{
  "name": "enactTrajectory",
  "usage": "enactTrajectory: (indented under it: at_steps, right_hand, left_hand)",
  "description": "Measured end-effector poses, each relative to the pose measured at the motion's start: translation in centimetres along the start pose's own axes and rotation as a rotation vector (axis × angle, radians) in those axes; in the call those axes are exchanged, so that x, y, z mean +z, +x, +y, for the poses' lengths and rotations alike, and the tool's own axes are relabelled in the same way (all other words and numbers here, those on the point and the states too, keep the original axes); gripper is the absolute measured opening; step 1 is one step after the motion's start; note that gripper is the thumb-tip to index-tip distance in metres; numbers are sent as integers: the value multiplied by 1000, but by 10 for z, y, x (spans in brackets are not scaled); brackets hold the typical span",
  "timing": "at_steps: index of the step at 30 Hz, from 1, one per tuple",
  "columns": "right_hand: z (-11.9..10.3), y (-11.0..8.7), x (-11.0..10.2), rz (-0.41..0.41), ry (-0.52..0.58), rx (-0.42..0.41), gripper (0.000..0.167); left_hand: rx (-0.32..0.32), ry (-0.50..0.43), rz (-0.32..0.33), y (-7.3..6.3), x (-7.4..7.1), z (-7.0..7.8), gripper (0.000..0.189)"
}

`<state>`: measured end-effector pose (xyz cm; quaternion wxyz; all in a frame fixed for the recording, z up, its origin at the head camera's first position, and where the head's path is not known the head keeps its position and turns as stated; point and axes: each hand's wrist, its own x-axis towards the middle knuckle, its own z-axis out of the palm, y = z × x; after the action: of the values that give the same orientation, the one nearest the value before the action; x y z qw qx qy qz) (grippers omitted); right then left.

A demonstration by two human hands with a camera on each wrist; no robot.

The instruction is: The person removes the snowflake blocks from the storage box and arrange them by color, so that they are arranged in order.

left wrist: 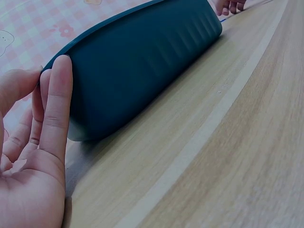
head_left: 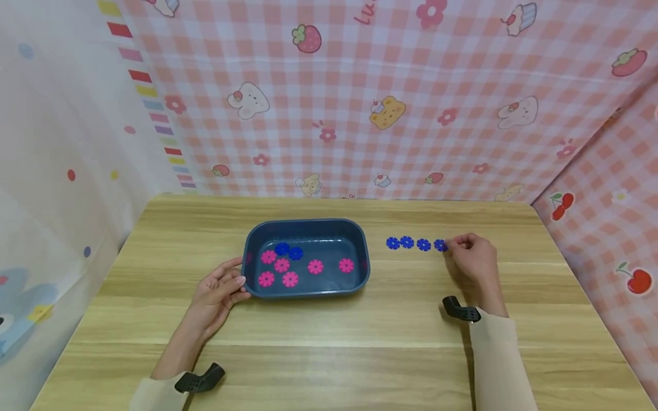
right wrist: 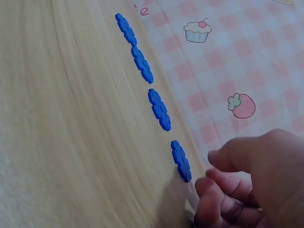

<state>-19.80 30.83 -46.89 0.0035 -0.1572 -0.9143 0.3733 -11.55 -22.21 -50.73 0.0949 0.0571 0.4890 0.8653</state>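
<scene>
At the left end of a dark blue rectangular tray [head_left: 308,294], my left hand [head_left: 218,294] pinches the rim, thumb on top and fingers against the outer wall. Inside the tray lie several pink notched plastic discs [head_left: 316,266] and two blue ones [head_left: 295,253]. To its right, several blue notched discs [head_left: 424,245] lie flat in a row on the table. My right hand [head_left: 473,257] is at the row's right end, beside the last blue disc [right wrist: 181,161]. In the right wrist view its fingertips are just apart from that disc, with a small gap between thumb and fingers.
The wooden table [head_left: 334,354] meets a pink checked cloth [head_left: 329,103] behind the tray and discs. More printed cloth hangs along both sides. Each wrist wears a black mount [head_left: 460,310] over a beige sleeve [head_left: 498,354].
</scene>
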Motion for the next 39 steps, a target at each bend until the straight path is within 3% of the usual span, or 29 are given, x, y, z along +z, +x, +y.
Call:
enactTrajectory:
  at_steps: [7,12,20,39]
  right_hand:
    - [-5,-1,0,-10,23,-96,35]
    - [-14,-3,3,-44,65,-117,35]
    - [-30,-7,11,-62,45,-199,35]
    - [-60,-19,29,-213,155,-368,44]
  left_hand:
    - [0,-9,-4,0,-1,0,40]
    - [-5,-9,9,0,-1,1,40]
    - [1,-28,-12,2,0,0,40]
    - [-7,-42,-19,1,-2,1,41]
